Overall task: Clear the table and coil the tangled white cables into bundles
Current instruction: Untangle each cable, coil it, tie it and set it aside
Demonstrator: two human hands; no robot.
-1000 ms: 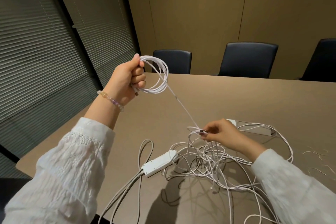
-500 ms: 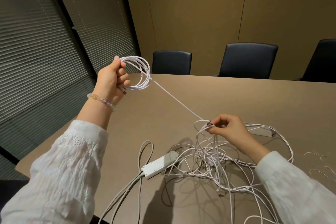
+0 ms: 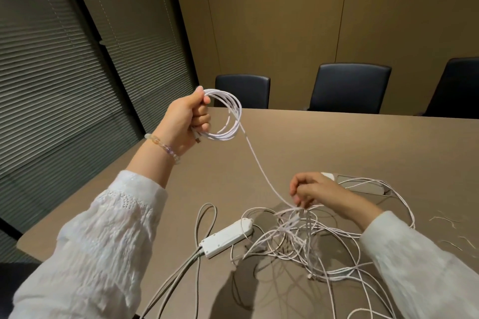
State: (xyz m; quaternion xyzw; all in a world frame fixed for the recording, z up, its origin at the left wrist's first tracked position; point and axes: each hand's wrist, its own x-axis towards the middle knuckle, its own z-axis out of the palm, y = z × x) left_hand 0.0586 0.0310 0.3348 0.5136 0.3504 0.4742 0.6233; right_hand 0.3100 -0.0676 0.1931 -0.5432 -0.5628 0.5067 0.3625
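Fingers of my left hand (image 3: 187, 118) hold the coil (image 3: 226, 117) up high, & its loose cord (image 3: 261, 168) runs down-right to my right hand (image 3: 312, 193), pinching it at the tangle (image 3: 298, 230) on the table (image 3: 337, 142).

The coiled bundle of thin cable (image 3: 228, 119) gripped in the left hand (image 3: 185, 118) is white with a faint lilac tint, and the loose tangle of thin cables (image 3: 305, 235) on the flat matte tabletop (image 3: 337, 142) is the same white. The tabletop is a plain greyish tan. The oblong plastic power strip (image 3: 226, 238) is white, with pale grey cords (image 3: 181, 274). Both long fabric sleeves (image 3: 96, 248) are white with a crinkled texture and an openwork lace band near the cuff. The beaded bracelet (image 3: 163, 146) mixes clear, amber and violet beads. The padded chairs (image 3: 350, 88) are black, the wall panels (image 3: 285, 21) ochre brown, and the slatted blinds (image 3: 51, 80) grey-green with fine horizontal lines.
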